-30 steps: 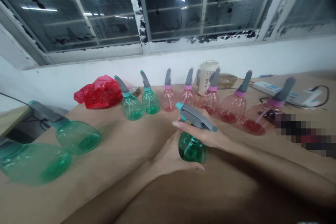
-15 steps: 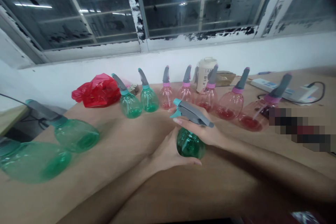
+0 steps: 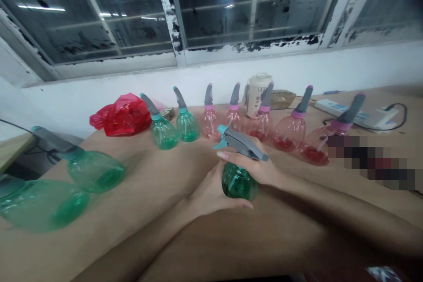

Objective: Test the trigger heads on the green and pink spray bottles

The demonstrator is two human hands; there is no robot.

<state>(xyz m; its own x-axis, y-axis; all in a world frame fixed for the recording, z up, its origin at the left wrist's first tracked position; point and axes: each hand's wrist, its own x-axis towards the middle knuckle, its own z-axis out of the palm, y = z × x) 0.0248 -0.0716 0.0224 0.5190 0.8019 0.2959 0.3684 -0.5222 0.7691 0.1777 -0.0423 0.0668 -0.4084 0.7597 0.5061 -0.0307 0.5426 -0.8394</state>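
A green spray bottle (image 3: 239,181) with a grey and teal trigger head stands in front of me between both hands. Wrapped round its body is my left hand (image 3: 211,191), its thumb along the near side. My right hand (image 3: 256,161) closes round the neck just below the spray head, with some fingers hidden behind the bottle. Green liquid shows through the clear plastic. Beyond my hands, pink spray bottles (image 3: 288,133) with grey heads stand in a row, each holding a little red liquid.
Two green spray bottles (image 3: 164,133) stand at the back left; two larger-looking ones (image 3: 95,171) are at the left. A red plastic bag (image 3: 122,116), a cream tumbler (image 3: 257,92), a brown packet (image 3: 280,99) and a white power strip (image 3: 343,110) lie along the wall. A blurred patch covers the right side.
Almost nothing differs. Both hands keep their hold on the green spray bottle, and the view has shifted very slightly.
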